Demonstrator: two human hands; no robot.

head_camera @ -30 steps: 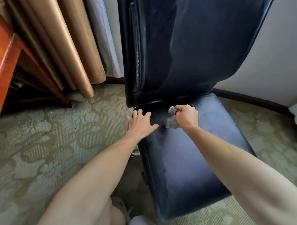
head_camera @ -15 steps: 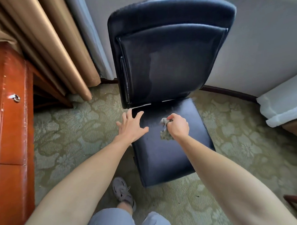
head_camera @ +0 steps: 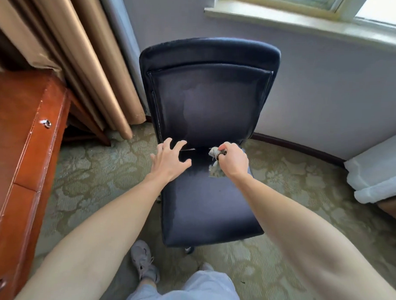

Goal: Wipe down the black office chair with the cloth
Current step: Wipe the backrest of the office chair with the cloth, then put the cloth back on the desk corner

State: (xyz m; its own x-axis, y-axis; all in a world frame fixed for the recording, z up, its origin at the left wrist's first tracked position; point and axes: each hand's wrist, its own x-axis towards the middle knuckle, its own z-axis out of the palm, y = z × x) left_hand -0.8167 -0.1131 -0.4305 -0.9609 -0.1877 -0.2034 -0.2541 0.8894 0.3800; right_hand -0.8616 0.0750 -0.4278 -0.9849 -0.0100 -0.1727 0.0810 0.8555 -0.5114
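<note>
The black office chair (head_camera: 208, 208) stands on the carpet facing me, its backrest upright against the wall. My right hand (head_camera: 234, 162) grips a small crumpled grey cloth (head_camera: 215, 169) over the rear of the seat, near the gap below the backrest. My left hand (head_camera: 168, 161) hovers with fingers spread over the seat's rear left corner; I cannot tell whether it touches. Dull wipe marks show on the seat and backrest.
A red-brown wooden desk (head_camera: 22, 157) with drawers stands at the left. Tan curtains (head_camera: 86, 64) hang behind it. A window sill (head_camera: 300, 20) runs above the chair. White bedding (head_camera: 379, 176) lies at the right. My shoe (head_camera: 144, 261) is on the patterned carpet (head_camera: 92, 184).
The view has pulled back and up, so the whole chair and the window now show. Both hands have stayed near the rear of the seat, the right still holding the cloth.
</note>
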